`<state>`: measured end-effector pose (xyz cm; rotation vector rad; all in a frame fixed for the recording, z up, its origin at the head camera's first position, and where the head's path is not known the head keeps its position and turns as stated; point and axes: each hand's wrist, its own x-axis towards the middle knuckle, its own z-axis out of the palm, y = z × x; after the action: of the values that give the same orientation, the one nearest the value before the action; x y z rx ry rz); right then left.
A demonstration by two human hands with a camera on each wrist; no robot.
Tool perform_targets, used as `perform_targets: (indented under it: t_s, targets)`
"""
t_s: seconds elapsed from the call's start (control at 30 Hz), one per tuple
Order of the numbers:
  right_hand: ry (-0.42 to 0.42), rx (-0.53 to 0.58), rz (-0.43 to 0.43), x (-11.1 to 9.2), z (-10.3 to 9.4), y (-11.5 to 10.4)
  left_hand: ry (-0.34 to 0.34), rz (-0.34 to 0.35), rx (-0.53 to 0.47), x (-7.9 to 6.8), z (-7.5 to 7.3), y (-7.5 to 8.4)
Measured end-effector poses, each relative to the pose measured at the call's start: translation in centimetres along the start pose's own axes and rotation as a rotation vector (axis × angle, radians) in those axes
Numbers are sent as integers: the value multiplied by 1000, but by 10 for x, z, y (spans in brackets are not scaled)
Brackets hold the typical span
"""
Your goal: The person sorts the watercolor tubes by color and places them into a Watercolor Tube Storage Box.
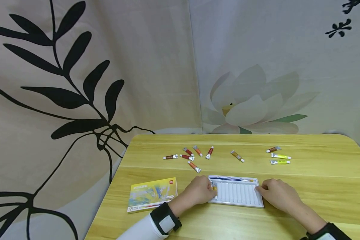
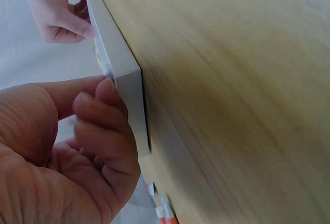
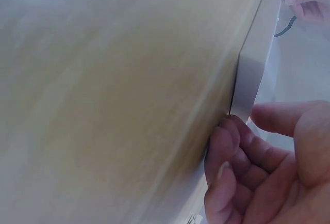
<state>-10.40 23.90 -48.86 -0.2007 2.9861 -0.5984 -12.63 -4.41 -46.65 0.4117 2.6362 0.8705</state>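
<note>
A white paint tray (image 1: pixel 238 204) with several parallel slots lies on the table between both hands. My left hand (image 1: pixel 200 190) pinches the tray's left edge, thumb and fingertips right at the rim in the left wrist view. Close by those fingertips, an ochre paint tube (image 1: pixel 215 190) rests in the leftmost slot, partly hidden by the hand. At the tray's right edge, my right hand (image 1: pixel 280 194) grips the side, its thumb on the rim and the other fingers curled against the outer wall. A blue-handled paintbrush (image 1: pixel 231 179) lies along the tray's back compartment.
Left of the tray is a yellow paint box (image 1: pixel 153 193), its near corner behind the left forearm. Several red, orange and brown paint tubes (image 1: pixel 187 157) lie behind the tray. One ochre tube (image 1: pixel 237 156) is farther right, near two yellow tubes (image 1: pixel 280 162) and a brown one (image 1: pixel 273 149).
</note>
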Motion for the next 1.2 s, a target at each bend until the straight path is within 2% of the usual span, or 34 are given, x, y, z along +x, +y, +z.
perform_targets:
  t_s: [0.17,0.4,0.67,0.93,1.2]
  targets:
    - [1,-3,-3,0,-1,0,-5,3,-50,1,0,-1]
    - [-3,5,-4,0,-1,-2,-14,-31,-120,2,0,-2]
    - [-21,12,-3,1,1,-1,-15,-46,-150,6,1,-5]
    - [-21,21,-24,0,1,-2,6,-34,-116,5,4,-2]
    - [-50,59,-46,0,3,1,-21,-16,-187,6,2,-9]
